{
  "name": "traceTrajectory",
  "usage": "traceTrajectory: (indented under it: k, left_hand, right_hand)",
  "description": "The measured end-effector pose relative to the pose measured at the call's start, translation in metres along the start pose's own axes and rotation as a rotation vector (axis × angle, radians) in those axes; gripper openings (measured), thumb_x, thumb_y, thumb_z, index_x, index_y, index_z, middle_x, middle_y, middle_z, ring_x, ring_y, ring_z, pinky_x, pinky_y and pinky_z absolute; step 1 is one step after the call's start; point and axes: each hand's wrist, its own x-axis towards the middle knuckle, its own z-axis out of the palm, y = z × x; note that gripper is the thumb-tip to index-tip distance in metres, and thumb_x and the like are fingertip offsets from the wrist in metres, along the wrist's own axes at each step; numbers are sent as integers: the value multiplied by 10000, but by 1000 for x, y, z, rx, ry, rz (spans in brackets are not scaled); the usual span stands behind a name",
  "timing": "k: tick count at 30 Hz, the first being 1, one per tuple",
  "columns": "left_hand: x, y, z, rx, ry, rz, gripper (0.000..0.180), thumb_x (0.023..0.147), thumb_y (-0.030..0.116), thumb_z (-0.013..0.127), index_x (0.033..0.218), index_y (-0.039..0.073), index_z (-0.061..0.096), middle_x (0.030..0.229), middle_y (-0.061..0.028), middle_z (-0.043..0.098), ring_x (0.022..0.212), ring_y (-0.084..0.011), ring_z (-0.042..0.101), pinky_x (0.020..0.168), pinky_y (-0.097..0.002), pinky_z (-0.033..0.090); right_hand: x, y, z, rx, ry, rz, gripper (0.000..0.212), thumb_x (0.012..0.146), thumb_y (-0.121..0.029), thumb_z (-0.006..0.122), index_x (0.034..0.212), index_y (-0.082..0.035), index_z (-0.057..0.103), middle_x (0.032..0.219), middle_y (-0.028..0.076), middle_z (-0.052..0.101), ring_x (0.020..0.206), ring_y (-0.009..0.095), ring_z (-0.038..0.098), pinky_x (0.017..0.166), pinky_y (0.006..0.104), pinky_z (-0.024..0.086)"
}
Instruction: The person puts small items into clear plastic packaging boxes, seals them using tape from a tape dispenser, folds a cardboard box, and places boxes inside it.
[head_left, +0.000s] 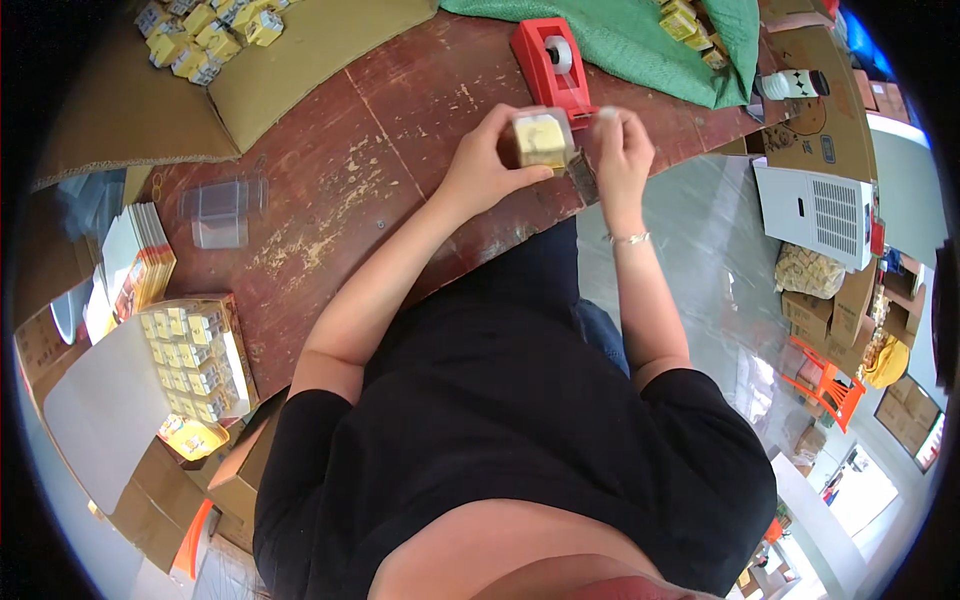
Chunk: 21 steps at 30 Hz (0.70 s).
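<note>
My left hand (487,165) is closed around a small clear plastic box (541,140) with a pale yellow block inside, held above the table near its front edge. Just to the right of the box, my right hand (622,150) is raised with thumb and fingers pinched together. Its fingertips are blurred, and whatever they pinch is too small to make out. Behind both hands stands a red tape dispenser (548,70) with a roll of clear tape (559,55). Its cutting end lies close to the box and my right fingertips.
On the worn red table (330,180) lie empty clear plastic shells (222,214). An open carton (300,60) holds several small yellow boxes (205,40) at the far left. A display box (200,360) of yellow packs stands left. A green sack (640,60) lies behind.
</note>
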Motion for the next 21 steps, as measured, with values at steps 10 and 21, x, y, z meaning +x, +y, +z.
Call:
traceTrajectory:
  k: [10,21]
  left_hand:
    - [29,-18,9,534,-83,366,629,666,218,814,1210,130,511,1208,-51,623,1185,-304,537,1105,-646,140]
    - [3,13,-17,32,295,-15,480,724,108,814,1080,2,510,1079,-122,667,972,-151,644,848,-309,506]
  right_hand:
    - [13,17,-13,-254,12,-98,140,855,-120,708,857,20,695,749,-41,596,653,37,487,568,209,403]
    - [-33,-6,2,151,-237,281,115,850,-118,712,850,-2,709,675,-52,590,587,12,460,520,194,355]
